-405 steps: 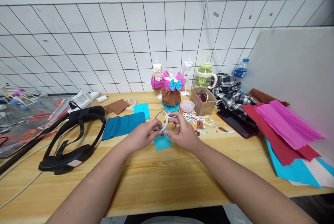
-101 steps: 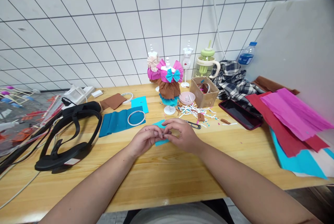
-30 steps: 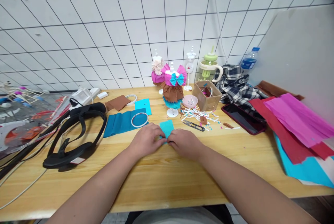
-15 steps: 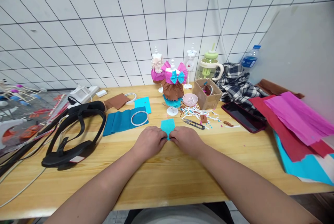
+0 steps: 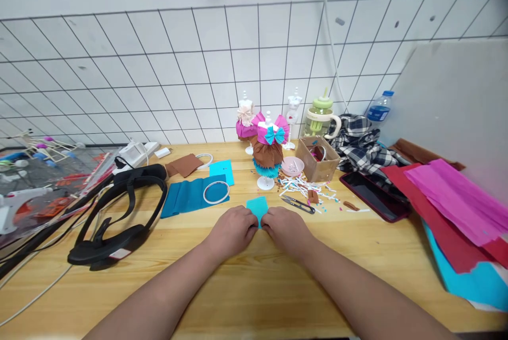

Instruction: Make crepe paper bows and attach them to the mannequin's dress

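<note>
- Crepe paper piece (image 5: 257, 208), turquoise, lies on the wooden table (image 5: 254, 297), between the hands and just beyond them as I look through the head camera.
- I read its visible long axis as running away from the wearer, its far end leaning slightly left; the far edge faces the tiled wall (image 5: 206, 86). Fingers cover the near end, so I cannot tell its full length.
- Left hand (image 5: 233, 229): fingers curled in and closed on the near left corner.
- Right hand (image 5: 289, 229): fingers likewise bent and closed on the near right corner, knuckles up. I cannot make out either hand's fingertip contact underneath.
- Thread snips (image 5: 300, 204) lie near the right hand, blades pointing left and away.
- White ring (image 5: 228, 192) rests flat on the teal crepe strip (image 5: 184, 197), beyond the left hand.
- Miniature dress form (image 5: 268, 154), in pink, brown and blue, stands upright beyond the paper; white paper snippets (image 5: 297, 186) scatter right of its base.
</note>
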### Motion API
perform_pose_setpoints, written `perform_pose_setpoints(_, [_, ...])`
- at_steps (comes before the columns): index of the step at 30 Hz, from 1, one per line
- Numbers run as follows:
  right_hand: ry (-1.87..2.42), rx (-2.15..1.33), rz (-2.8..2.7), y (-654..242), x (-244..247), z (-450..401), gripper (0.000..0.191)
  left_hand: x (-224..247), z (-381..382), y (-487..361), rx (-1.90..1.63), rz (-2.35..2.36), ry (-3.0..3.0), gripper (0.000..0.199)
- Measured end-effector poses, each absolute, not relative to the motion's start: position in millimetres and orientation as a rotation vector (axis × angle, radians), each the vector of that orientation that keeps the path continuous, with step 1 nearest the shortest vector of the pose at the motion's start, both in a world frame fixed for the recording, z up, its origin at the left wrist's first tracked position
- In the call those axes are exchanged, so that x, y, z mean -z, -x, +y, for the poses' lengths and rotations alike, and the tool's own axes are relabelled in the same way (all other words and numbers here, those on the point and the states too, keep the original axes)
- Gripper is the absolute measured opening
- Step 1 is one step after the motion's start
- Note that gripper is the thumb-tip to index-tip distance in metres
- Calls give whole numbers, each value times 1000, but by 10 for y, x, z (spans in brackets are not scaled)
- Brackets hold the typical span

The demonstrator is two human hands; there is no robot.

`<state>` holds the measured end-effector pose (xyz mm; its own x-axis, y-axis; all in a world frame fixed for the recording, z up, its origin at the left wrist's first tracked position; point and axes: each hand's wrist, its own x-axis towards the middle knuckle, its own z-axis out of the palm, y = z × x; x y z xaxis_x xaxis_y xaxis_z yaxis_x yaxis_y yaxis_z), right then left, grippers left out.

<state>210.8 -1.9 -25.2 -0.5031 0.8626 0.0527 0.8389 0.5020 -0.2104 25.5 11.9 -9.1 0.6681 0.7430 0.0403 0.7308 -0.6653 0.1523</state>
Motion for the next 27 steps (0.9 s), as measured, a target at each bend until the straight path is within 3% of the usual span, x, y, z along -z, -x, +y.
perform_pose_setpoints(27, [1487,-292,-2579,-2142,247,2,21,99,157,-243,-144,1224,-2812,21])
